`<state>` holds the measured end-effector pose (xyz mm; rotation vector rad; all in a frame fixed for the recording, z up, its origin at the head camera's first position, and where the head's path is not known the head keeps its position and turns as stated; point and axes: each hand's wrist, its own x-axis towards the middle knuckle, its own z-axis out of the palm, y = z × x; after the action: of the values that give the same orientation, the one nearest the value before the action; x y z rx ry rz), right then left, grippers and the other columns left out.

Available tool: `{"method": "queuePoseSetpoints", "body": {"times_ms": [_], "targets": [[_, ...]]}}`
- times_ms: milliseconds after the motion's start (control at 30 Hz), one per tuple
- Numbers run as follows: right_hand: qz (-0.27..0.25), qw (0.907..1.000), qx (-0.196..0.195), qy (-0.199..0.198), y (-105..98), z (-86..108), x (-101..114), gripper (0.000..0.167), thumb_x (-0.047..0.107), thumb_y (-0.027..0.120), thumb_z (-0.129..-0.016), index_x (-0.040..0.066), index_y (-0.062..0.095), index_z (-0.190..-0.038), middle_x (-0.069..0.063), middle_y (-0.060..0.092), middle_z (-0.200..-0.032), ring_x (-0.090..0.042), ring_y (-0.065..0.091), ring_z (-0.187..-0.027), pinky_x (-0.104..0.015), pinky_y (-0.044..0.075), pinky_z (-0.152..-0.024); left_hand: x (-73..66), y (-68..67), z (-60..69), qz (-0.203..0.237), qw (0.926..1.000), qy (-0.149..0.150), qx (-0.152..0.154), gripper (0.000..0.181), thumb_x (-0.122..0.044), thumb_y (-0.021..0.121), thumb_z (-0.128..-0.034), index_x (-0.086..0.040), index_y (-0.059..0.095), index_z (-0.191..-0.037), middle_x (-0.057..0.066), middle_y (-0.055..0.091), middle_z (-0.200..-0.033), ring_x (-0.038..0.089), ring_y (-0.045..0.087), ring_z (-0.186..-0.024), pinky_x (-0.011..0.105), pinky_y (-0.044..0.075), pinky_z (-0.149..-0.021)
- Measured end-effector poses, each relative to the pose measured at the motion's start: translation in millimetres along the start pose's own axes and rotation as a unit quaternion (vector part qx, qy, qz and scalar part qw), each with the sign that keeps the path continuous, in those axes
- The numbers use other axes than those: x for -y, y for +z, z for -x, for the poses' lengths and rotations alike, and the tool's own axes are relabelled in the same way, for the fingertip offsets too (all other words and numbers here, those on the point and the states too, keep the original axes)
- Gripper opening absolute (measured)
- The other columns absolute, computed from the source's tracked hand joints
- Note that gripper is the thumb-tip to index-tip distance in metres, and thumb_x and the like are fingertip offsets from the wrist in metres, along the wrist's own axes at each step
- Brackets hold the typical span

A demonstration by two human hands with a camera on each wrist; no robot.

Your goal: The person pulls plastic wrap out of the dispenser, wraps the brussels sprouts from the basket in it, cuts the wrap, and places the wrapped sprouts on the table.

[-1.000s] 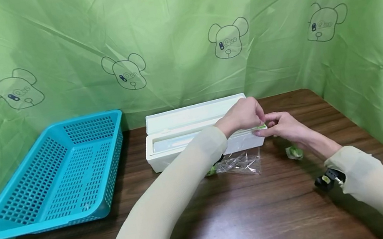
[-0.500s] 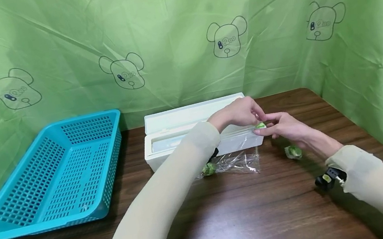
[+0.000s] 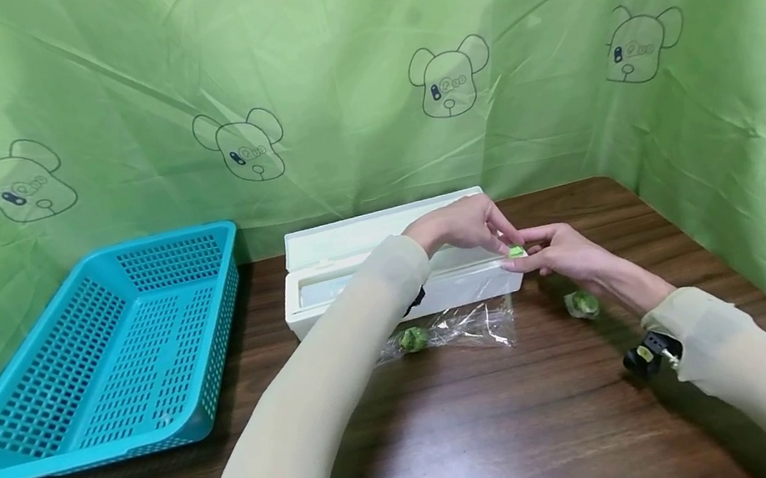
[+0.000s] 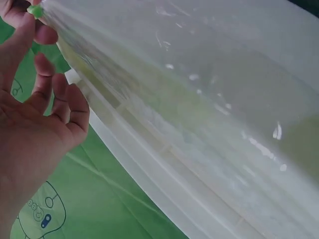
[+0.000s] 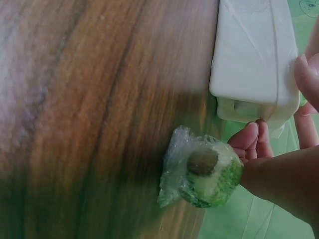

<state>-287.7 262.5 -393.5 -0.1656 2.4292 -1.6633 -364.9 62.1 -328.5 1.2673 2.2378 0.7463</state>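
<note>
A long white cling film dispenser (image 3: pixel 482 284) stands on the table with its lid (image 3: pixel 323 242) raised. My left hand (image 3: pixel 460 224) pinches a small green slider (image 3: pixel 516 251) at the dispenser's right end. My right hand (image 3: pixel 568 254) grips that same end, its thumb in front. Clear film (image 3: pixel 484 323) runs from the dispenser's front onto the table. On the film lies a small round green vegetable (image 3: pixel 413 340). A second, wrapped vegetable (image 5: pixel 212 172) with a brown cut stem lies beside my right wrist.
A blue perforated basket (image 3: pixel 225 367) stands on the left of the wooden table (image 3: pixel 478 443). Green cloth (image 3: pixel 353 151) with printed bear heads hangs behind and at both sides.
My left hand has shifted slightly left and down, and the green slider shows more clearly. The vegetable on the film has come out from behind my left sleeve. My right hand stays at the dispenser's end.
</note>
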Motion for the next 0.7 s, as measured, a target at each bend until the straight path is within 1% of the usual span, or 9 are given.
{"method": "queuePoseSetpoints", "body": {"times_ms": [67, 167, 267, 367, 433, 500, 633, 700], "targets": [[0.003, 1.0000, 0.000, 0.001, 0.1, 0.0, 0.8, 0.049, 0.018, 0.086, -0.090, 0.001, 0.069, -0.133, 0.004, 0.073, -0.093, -0.012, 0.060, -0.087, -0.032, 0.045, -0.075, 1.2, 0.8, -1.1, 0.006, 1.0000, 0.003, 0.004, 0.030, -0.002, 0.079, -0.0934, -0.004, 0.077, -0.123, 0.007, 0.075, -0.125, 0.013, 0.064, -0.106, 0.020, 0.047, -0.090], [0.011, 0.9999, -0.002, 0.004, -0.7, -0.3, 1.5, 0.041, 0.020, 0.087, -0.088, 0.007, 0.075, -0.125, 0.005, 0.073, -0.090, -0.013, 0.059, -0.090, -0.034, 0.044, -0.077, 0.8, 2.1, -3.2, 0.011, 0.9998, 0.015, 0.006, 0.028, -0.002, 0.079, -0.0928, -0.003, 0.078, -0.121, 0.007, 0.075, -0.123, 0.014, 0.064, -0.107, 0.021, 0.048, -0.091], [0.020, 0.9998, -0.007, 0.005, -1.7, -0.6, 2.3, 0.031, 0.021, 0.088, -0.087, 0.010, 0.078, -0.114, 0.004, 0.072, -0.086, -0.015, 0.056, -0.090, -0.036, 0.044, -0.079, -1.3, 2.9, -5.3, 0.005, 0.9996, 0.026, 0.005, 0.027, -0.002, 0.080, -0.0917, -0.003, 0.079, -0.119, 0.006, 0.076, -0.119, 0.013, 0.061, -0.098, 0.022, 0.048, -0.087], [0.027, 0.9996, -0.011, 0.003, -1.6, -0.3, 4.1, 0.028, 0.023, 0.089, -0.087, 0.009, 0.078, -0.109, 0.004, 0.069, -0.082, -0.015, 0.053, -0.090, -0.037, 0.042, -0.079, -3.3, 3.0, -6.2, -0.002, 0.9997, 0.024, 0.002, 0.026, -0.002, 0.081, -0.0910, -0.004, 0.080, -0.117, 0.005, 0.075, -0.114, 0.011, 0.057, -0.090, 0.021, 0.046, -0.082], [0.033, 0.9994, -0.011, -0.002, -1.4, -0.4, 4.8, 0.031, 0.023, 0.088, -0.087, 0.006, 0.077, -0.110, 0.003, 0.068, -0.081, -0.015, 0.052, -0.089, -0.037, 0.042, -0.078, -3.9, 2.8, -6.2, -0.006, 0.9998, 0.020, 0.001, 0.025, -0.002, 0.081, -0.0906, -0.004, 0.080, -0.116, 0.004, 0.074, -0.112, 0.011, 0.055, -0.089, 0.022, 0.045, -0.081], [0.038, 0.9992, -0.007, -0.003, -0.9, -0.1, 5.5, 0.037, 0.024, 0.088, -0.088, 0.003, 0.076, -0.116, 0.003, 0.071, -0.084, -0.015, 0.054, -0.091, -0.037, 0.041, -0.079, -3.6, 2.9, -5.6, -0.009, 0.9998, 0.017, 0.001, 0.025, -0.002, 0.082, -0.0904, -0.004, 0.081, -0.115, 0.004, 0.074, -0.112, 0.011, 0.055, -0.089, 0.022, 0.045, -0.081], [0.043, 0.9991, -0.001, 0.000, -0.3, 0.3, 5.6, 0.050, 0.023, 0.087, -0.089, 0.001, 0.071, -0.131, 0.000, 0.077, -0.102, -0.014, 0.058, -0.095, -0.038, 0.041, -0.080, -1.5, 3.5, -3.8, -0.020, 0.9997, 0.014, 0.001, 0.023, -0.004, 0.082, -0.0906, -0.007, 0.082, -0.114, 0.003, 0.076, -0.115, 0.012, 0.058, -0.090, 0.023, 0.046, -0.083], [0.042, 0.9991, 0.000, 0.001, -0.3, 0.4, 5.2, 0.054, 0.023, 0.087, -0.089, 0.002, 0.069, -0.136, -0.003, 0.076, -0.112, -0.014, 0.059, -0.097, -0.039, 0.042, -0.081, -0.5, 4.0, -2.6, -0.029, 0.9995, 0.013, -0.002, 0.021, -0.006, 0.082, -0.0909, -0.009, 0.083, -0.112, 0.001, 0.077, -0.115, 0.011, 0.057, -0.087, 0.023, 0.046, -0.082]]}}
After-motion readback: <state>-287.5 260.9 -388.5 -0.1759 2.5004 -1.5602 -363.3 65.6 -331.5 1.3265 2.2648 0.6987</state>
